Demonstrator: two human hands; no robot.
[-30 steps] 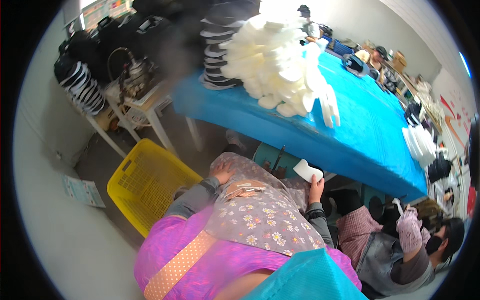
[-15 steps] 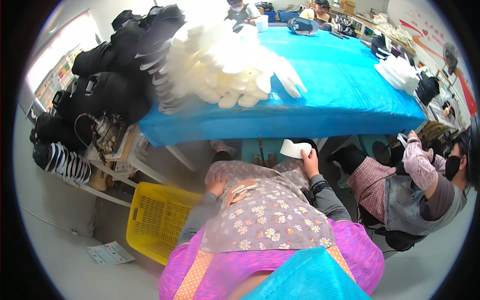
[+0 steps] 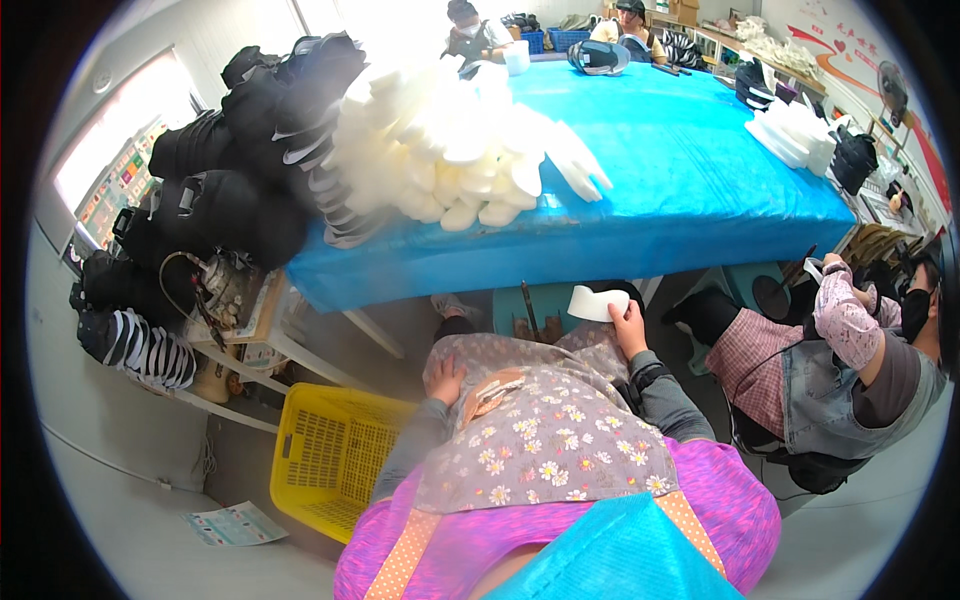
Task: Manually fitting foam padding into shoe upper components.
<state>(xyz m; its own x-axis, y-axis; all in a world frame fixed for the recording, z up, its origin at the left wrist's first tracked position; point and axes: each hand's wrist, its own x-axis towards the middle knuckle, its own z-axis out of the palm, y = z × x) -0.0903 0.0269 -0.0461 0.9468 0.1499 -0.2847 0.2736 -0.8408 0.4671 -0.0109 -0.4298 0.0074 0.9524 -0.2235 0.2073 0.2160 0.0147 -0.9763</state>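
Observation:
My right hand (image 3: 629, 331) is closed on a white curved pad (image 3: 594, 303), which looks like foam, gripping it by its right end over my lap. Spread fingers of my left hand (image 3: 446, 381) lie flat on the flowered apron (image 3: 540, 430) that covers my lap, with nothing in them. A large heap of similar white pads (image 3: 450, 160) rests on the blue-covered table (image 3: 680, 140) in front of me. Just beyond my knees, a dark upright rod (image 3: 528, 306) rises by a blue-green surface.
Stacked black caps (image 3: 240, 150) crowd the left side. A yellow plastic basket (image 3: 330, 440) stands on the floor to my left. A co-worker (image 3: 850, 370) sits close on my right, and two people work beyond the table. More white pads (image 3: 790, 140) lie at the table's right end.
My view has tilted slightly, so the scene sits a little to the right in the picture. Both hands keep their places, and the pad is still in the right one.

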